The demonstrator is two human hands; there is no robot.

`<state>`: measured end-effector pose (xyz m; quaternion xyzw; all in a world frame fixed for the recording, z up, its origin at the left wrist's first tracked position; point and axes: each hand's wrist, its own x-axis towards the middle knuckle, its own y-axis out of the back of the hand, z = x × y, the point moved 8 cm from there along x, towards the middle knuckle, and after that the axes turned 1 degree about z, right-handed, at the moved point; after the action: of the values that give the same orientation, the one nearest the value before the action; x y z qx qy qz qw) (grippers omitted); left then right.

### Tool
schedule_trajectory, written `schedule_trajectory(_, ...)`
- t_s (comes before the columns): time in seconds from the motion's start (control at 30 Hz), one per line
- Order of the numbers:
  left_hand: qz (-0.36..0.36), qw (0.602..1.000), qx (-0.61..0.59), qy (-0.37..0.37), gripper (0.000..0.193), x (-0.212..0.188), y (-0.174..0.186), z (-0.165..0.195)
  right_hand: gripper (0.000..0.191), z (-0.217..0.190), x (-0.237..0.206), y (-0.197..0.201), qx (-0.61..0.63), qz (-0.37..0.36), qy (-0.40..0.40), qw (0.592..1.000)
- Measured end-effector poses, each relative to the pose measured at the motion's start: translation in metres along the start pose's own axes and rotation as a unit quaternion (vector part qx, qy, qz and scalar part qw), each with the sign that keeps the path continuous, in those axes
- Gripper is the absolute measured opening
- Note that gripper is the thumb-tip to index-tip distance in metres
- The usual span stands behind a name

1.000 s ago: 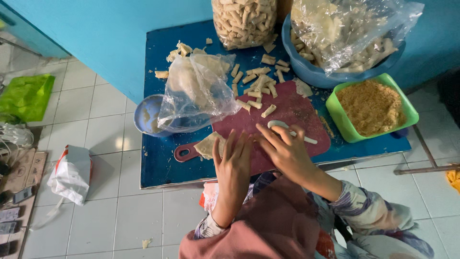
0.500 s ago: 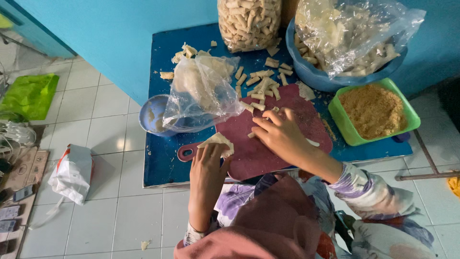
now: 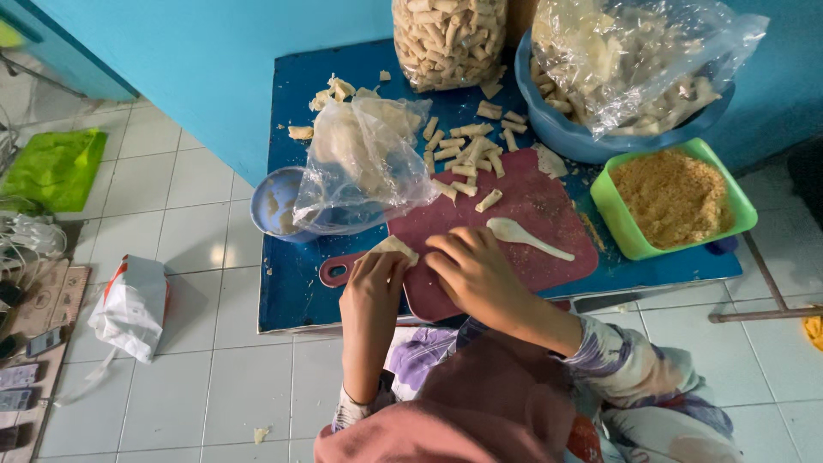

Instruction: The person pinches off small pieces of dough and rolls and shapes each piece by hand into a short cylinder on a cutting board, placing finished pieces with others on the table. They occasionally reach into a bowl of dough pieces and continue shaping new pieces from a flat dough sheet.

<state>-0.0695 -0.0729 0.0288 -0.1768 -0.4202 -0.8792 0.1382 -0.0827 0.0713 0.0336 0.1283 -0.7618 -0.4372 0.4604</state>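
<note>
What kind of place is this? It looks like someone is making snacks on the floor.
Probably a home kitchen corner used for making snacks by hand. A low blue table stands on white floor tiles, bearing a dark red cutting board, small rolled pastry pieces, and a green tub of crumbs.

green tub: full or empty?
Mostly full. The green tub holds a heap of brown crumbs reaching nearly to its rim.

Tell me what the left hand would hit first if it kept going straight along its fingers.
Likely the clear plastic bag just past the wrapper that the left hand pinches; depth is uncertain.
</note>
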Motion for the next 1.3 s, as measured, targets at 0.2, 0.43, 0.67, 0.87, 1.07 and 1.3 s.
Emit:
schedule_trajectory(0.2,-0.036,0.995,-0.094,0.028,0.015,0.003,-0.002,-0.006,0.030,-0.002,-0.006,-0.014,0.028,0.014,-0.005,1.000)
schedule_trajectory(0.43,-0.084,0.991,-0.104,-0.002,0.019,0.003,0.002,-0.011,0.024,0.001,-0.010,-0.023,-0.015,0.022,-0.001,1.000)
schedule_trajectory(0.67,-0.084,0.995,-0.048,-0.027,0.020,0.002,0.003,-0.010,0.025,-0.001,-0.002,-0.021,-0.023,0.037,-0.026,0.999)
schedule_trajectory(0.87,-0.076,0.991,-0.113,-0.001,0.012,0.002,0.003,-0.017,0.034,0.000,0.007,-0.015,-0.018,0.043,-0.049,0.998)
schedule_trajectory(1.07,-0.069,0.985,-0.155,0.001,0.018,0.004,0.000,-0.012,0.035,0.004,0.013,-0.011,-0.023,0.077,-0.052,0.995)
schedule_trajectory(1.3,-0.046,0.995,-0.081,-0.017,0.020,0.004,0.000,-0.008,0.035,0.007,0.017,-0.012,-0.030,0.058,-0.046,0.997)
